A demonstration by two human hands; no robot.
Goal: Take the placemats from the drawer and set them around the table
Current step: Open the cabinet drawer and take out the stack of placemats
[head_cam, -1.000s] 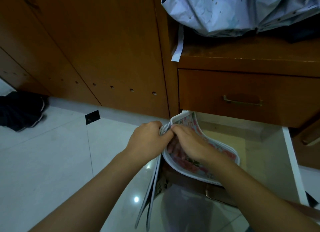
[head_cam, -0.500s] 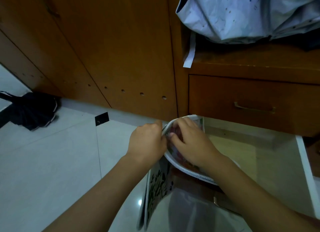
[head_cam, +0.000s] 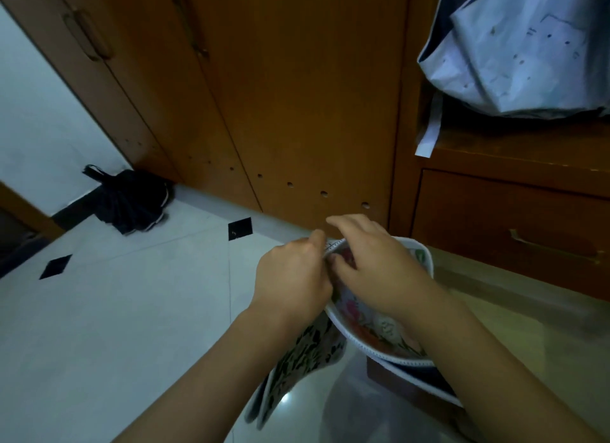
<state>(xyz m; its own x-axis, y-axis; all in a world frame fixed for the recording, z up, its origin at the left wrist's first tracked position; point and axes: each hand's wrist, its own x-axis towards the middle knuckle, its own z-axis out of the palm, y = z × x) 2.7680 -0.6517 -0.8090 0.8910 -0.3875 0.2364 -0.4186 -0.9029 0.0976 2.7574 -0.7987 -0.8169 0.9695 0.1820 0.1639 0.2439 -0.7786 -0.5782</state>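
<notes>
A bundle of floral placemats (head_cam: 369,327) with white stitched edges is held up at the left corner of the open drawer (head_cam: 541,337). My left hand (head_cam: 293,277) pinches the top edge of the bundle, and some mats (head_cam: 300,360) with a dark leaf print hang down below it over the floor. My right hand (head_cam: 379,267) lies on the pink flowered mat, fingers spread across its top edge next to the left hand. The lower part of the flowered mat curves down toward the drawer front.
A wooden cabinet (head_cam: 297,96) with doors stands behind the hands. A closed drawer (head_cam: 528,238) with a metal handle sits above the open one. A pale blue cloth (head_cam: 528,46) lies on the counter. A dark folded umbrella (head_cam: 132,201) rests on the white tiled floor at left.
The view has swung left and up. Both hands have stayed together on the placemats' top edge, and my right hand's fingers have spread further over the flowered mat.
</notes>
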